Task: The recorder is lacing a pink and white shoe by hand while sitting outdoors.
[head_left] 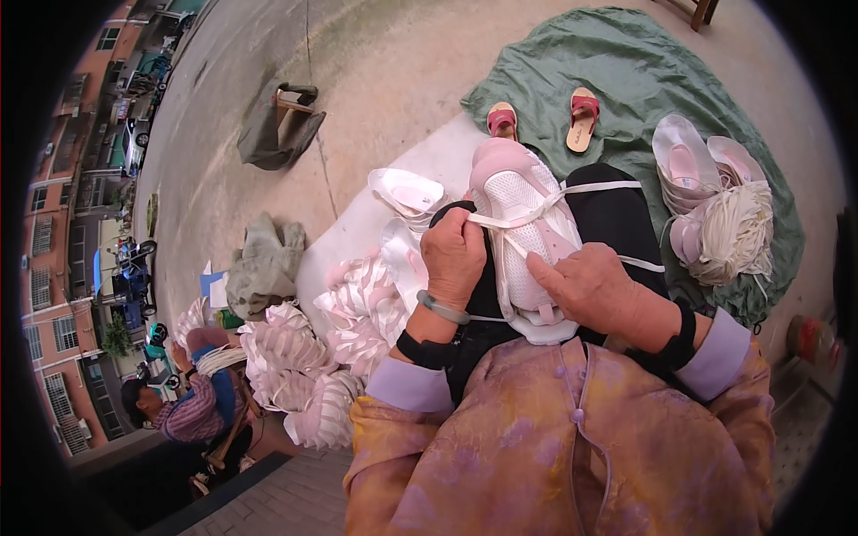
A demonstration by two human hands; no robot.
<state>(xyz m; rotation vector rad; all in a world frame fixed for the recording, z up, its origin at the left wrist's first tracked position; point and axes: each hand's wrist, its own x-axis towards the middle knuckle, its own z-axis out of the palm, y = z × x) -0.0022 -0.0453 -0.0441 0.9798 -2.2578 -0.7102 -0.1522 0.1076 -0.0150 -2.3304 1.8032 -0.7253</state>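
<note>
Shoe (523,234), pink and white, lies on the person's lap over black trousers (617,223). Left hand (454,255) has its fingers pinched on the white lace (500,220); right hand (592,286) rests on the shoe's side, fingers together. More shoes (706,174) sit on the green cloth (626,62).

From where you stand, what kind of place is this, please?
Probably an outdoor street-side spot used for hand work on shoes: bare concrete ground, a green cloth sheet spread on it, heaps of white and pink shoe uppers, and red-brick apartment buildings alongside.
</note>
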